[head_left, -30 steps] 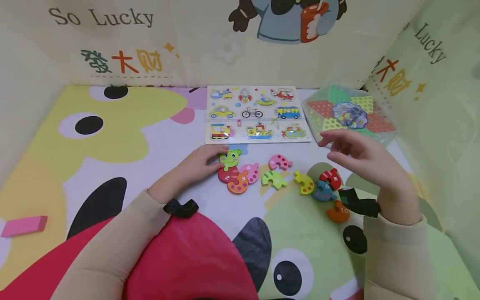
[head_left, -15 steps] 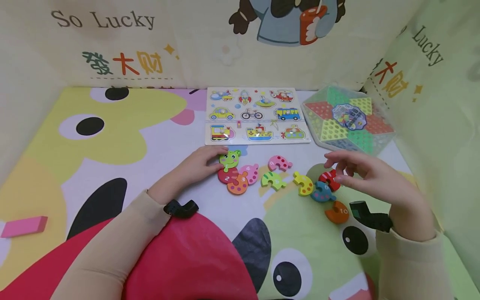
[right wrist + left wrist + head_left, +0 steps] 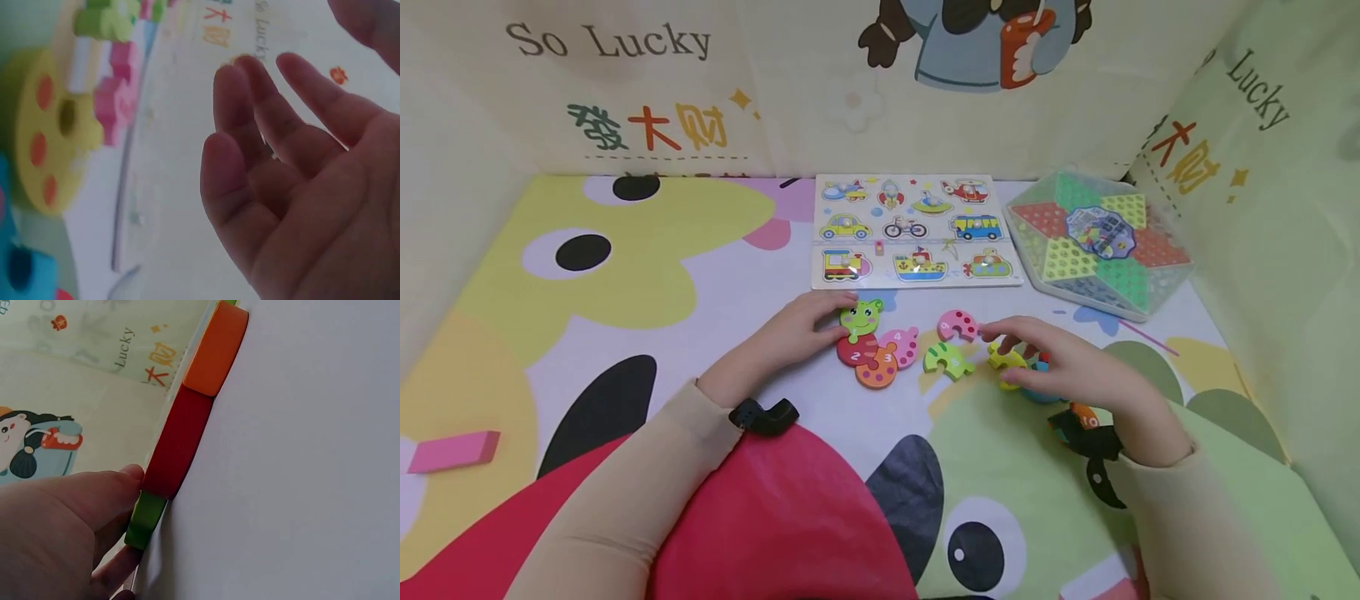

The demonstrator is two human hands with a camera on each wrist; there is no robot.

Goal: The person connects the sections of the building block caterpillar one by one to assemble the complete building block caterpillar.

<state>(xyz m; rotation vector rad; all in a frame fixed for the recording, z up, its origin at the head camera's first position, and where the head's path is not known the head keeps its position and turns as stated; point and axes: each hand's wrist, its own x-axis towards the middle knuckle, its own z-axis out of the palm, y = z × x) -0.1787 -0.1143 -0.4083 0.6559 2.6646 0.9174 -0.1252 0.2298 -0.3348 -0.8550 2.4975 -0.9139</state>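
My left hand (image 3: 801, 325) holds the green caterpillar-head puzzle piece (image 3: 860, 317) by its left edge, thumb and finger on its sides. Joined to it are the red piece 2 (image 3: 855, 350), orange piece 3 (image 3: 876, 369) and pink piece 4 (image 3: 901, 346). My right hand (image 3: 1067, 358) hovers with loosely bent fingers above the yellow dotted piece (image 3: 1008, 367) and the blue piece (image 3: 1039, 388), holding nothing. In the right wrist view the fingers stand apart from the yellow piece (image 3: 53, 137). The red piece 8 is mostly hidden under the right hand.
A green piece 5 (image 3: 947, 361) and a pink dotted piece (image 3: 957, 325) lie between the hands. Orange piece 10 (image 3: 1084, 415) shows behind the right wrist camera. Behind stand a vehicle puzzle board (image 3: 917, 233) and a clear hexagonal box (image 3: 1097, 242). A pink block (image 3: 454, 451) lies far left.
My right hand has come down from beside the hexagonal box, then swung left over the yellow and blue pieces. The left hand stays at the green head piece.
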